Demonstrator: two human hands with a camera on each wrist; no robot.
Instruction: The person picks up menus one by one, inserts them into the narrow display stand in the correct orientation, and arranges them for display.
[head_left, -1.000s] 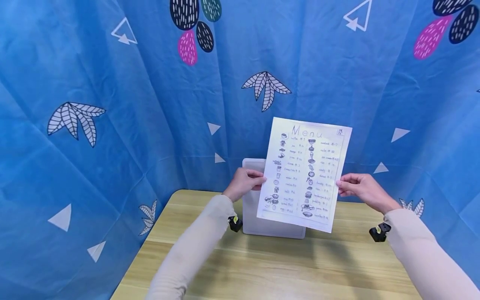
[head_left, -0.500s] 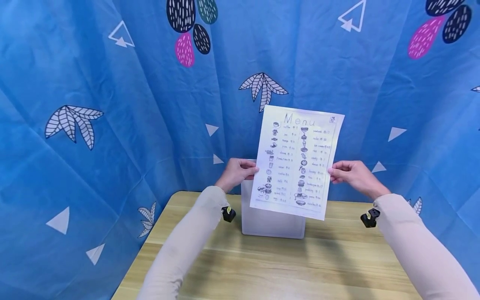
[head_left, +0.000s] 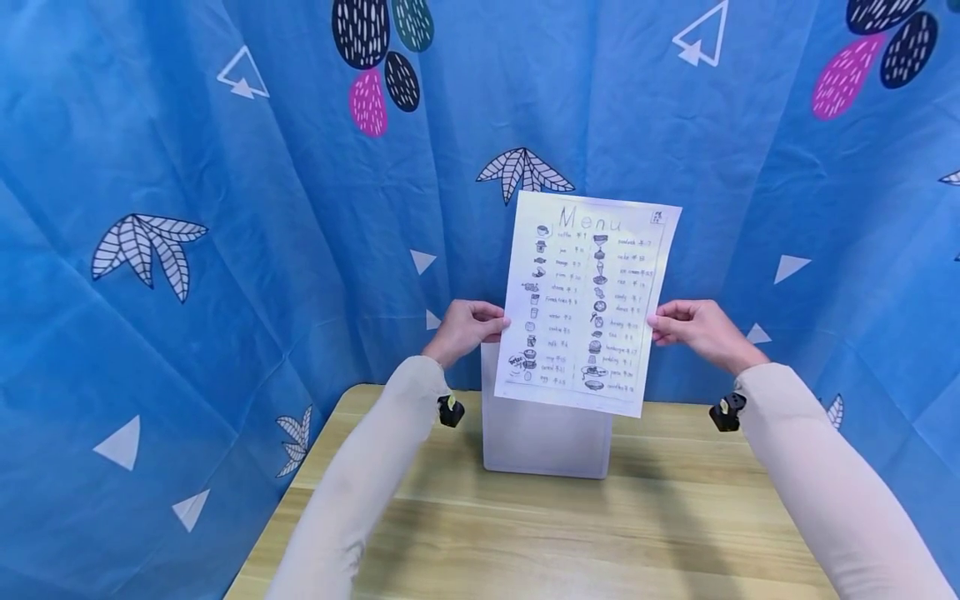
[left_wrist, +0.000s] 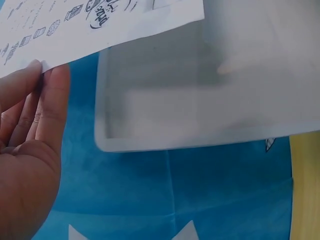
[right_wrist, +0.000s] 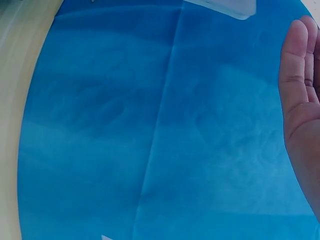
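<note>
A white sheet of paper point(head_left: 558, 292), headed "Menu" with two columns of small drawings and handwritten prices, is held up facing the head camera. My left hand point(head_left: 467, 329) pinches its left edge between thumb and fingers, as the left wrist view shows too. On the other side my right hand point(head_left: 697, 331) pinches the right edge. The sheet leans slightly clockwise in the head view. Behind it stands a white rectangular board point(head_left: 547, 442) with rounded corners and a raised rim, its upper part mostly hidden by the paper.
The board stands upright on a light wooden table point(head_left: 525, 542), near the far edge. A blue patterned curtain point(head_left: 262, 350) hangs behind the table and along both sides. Each wrist wears a small black camera, seen below the left sleeve point(head_left: 397, 433) and the right sleeve point(head_left: 817, 467).
Both hands have lifted the menu sheet upward and a little to the left, so more of the board's lower part shows. The grip on both edges stays the same.
</note>
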